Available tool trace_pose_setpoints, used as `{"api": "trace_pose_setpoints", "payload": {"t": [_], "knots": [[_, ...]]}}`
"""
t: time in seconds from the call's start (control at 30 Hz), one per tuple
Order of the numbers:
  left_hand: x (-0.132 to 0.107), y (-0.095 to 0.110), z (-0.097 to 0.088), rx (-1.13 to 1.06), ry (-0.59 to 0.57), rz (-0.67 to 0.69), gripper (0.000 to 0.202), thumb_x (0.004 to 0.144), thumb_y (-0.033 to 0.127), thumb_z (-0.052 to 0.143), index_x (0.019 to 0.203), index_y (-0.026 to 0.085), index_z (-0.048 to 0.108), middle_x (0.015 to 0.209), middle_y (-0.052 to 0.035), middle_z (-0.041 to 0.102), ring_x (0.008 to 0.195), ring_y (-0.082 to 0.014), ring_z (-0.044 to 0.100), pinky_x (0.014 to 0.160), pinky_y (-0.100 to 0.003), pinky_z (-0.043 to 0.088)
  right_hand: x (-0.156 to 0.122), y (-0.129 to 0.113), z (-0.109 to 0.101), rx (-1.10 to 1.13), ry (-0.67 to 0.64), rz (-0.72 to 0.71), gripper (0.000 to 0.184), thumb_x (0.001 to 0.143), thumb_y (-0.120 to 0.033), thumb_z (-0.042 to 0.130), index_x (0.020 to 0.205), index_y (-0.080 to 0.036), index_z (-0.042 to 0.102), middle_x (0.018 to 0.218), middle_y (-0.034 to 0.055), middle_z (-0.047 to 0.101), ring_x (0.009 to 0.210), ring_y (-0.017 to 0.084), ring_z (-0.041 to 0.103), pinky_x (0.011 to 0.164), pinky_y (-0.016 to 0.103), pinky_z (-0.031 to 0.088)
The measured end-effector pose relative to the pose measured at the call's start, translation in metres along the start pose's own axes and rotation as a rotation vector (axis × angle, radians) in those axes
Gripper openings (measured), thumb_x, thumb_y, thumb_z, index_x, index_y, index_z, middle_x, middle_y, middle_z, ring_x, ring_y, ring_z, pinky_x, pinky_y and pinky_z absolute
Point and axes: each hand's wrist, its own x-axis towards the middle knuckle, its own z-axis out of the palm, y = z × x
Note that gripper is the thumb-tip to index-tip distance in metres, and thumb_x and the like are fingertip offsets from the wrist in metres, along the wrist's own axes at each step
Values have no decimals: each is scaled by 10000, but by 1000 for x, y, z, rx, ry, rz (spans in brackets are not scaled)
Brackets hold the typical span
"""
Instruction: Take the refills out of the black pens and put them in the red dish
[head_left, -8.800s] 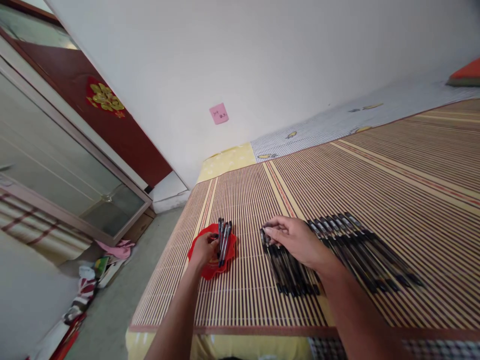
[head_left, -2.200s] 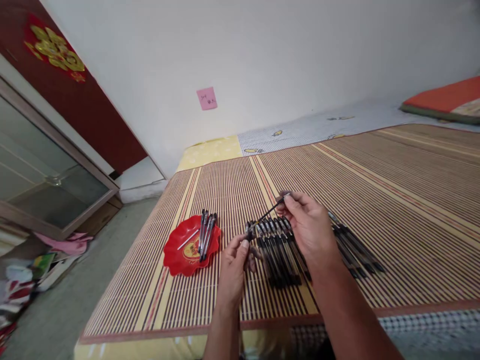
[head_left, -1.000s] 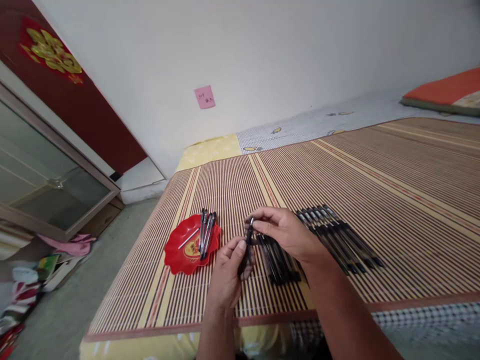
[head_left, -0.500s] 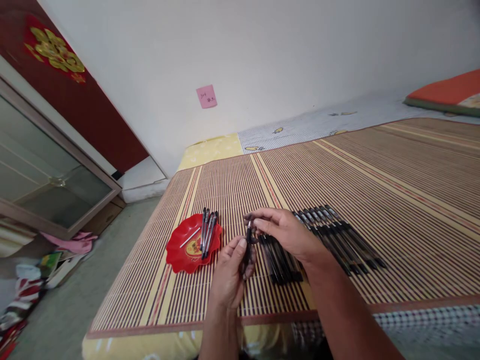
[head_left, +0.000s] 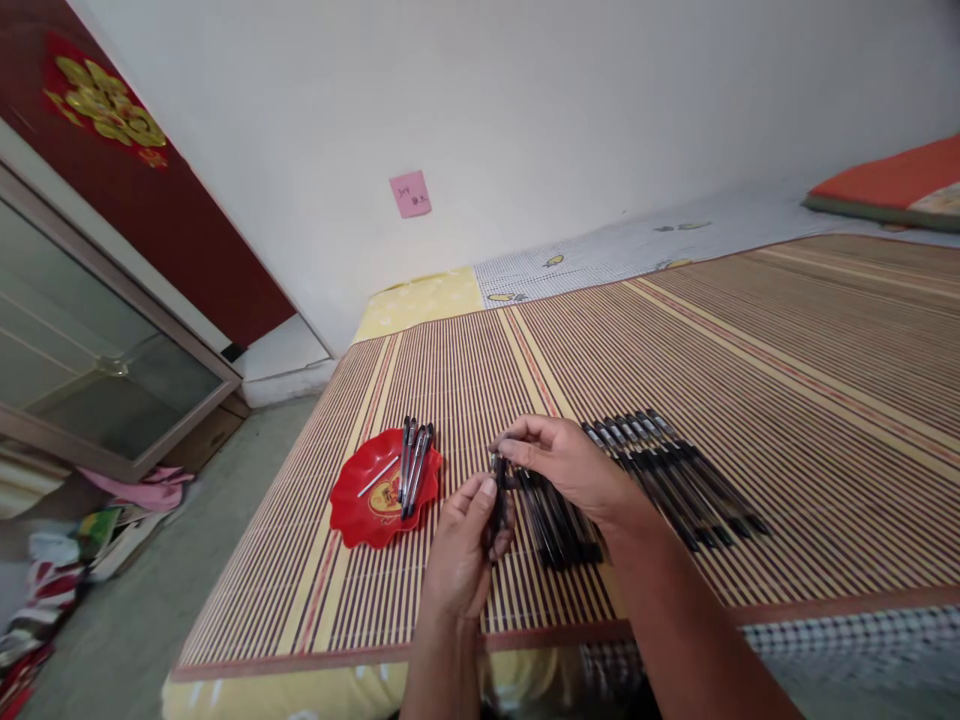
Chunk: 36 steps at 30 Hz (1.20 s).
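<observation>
My left hand (head_left: 463, 530) is closed around a black pen (head_left: 500, 490), which stands nearly upright with its tip end up. My right hand (head_left: 559, 455) pinches the top end of this pen, its fingertips covering the metal tip. Just right of the pen, partly beneath my right hand, several black pens (head_left: 559, 525) lie side by side on the striped mat (head_left: 450, 390). Farther right lies a row of capped pens (head_left: 675, 480) with dark, see-through barrels. To the left, a red scalloped plate (head_left: 349, 515) carries several slim pen parts and a thin white stick (head_left: 379, 477).
The mat covers a bed with a yellow sheet (head_left: 420, 300) at its far corner. A pink note (head_left: 410, 194) is stuck to the white wall. An orange folded quilt (head_left: 885, 180) lies at the far right. A glass-doored cabinet (head_left: 112, 350) stands left, beyond the floor.
My right fingertips have closed over the metal tip of the pen, which showed bare before. My left hand keeps its hold. The view has shifted slightly.
</observation>
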Motion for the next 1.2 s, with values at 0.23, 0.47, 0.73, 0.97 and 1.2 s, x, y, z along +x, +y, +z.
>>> {"api": "trace_pose_setpoints", "payload": {"t": [0.23, 0.47, 0.73, 0.97, 1.2], "knots": [[0, 2, 3, -10, 10, 8, 417, 712, 444, 846, 864, 137, 608, 645, 18, 570, 479, -41, 381, 402, -143, 269, -2, -2, -2, -1, -34, 4, 137, 794, -306, 700, 891, -241, 771, 858, 28, 736, 830, 189, 652, 790, 330, 513], [-1, 0, 1, -8, -7, 12, 387, 748, 436, 822, 873, 133, 615, 649, 18, 564, 486, -42, 386, 407, -141, 268, 0, 0, -2, 21, 26, 4, 120, 763, -330, 745, 820, -226, 729, 788, 12, 701, 742, 154, 623, 725, 290, 505], [-1, -1, 0, -37, 7, 18, 361, 747, 408, 828, 881, 135, 633, 657, 12, 589, 496, -48, 424, 411, -137, 297, -2, -3, -4, -60, -24, 30, 132, 794, -292, 685, 885, -212, 737, 854, 28, 722, 807, 164, 649, 778, 299, 511], [-1, 0, 2, -60, 45, -9, 426, 661, 368, 891, 921, 126, 655, 656, 6, 618, 519, -56, 492, 446, -137, 354, -1, 0, -4, -74, 8, 32, 129, 795, -320, 701, 858, -208, 707, 862, 36, 714, 823, 171, 648, 783, 306, 513], [1, -1, -1, -47, 35, 2, 419, 666, 364, 882, 927, 129, 653, 662, 4, 621, 503, -58, 476, 434, -150, 339, -2, -1, -6, -121, -16, 25, 142, 812, -280, 642, 895, -215, 737, 880, 33, 727, 873, 180, 663, 831, 315, 505]]}}
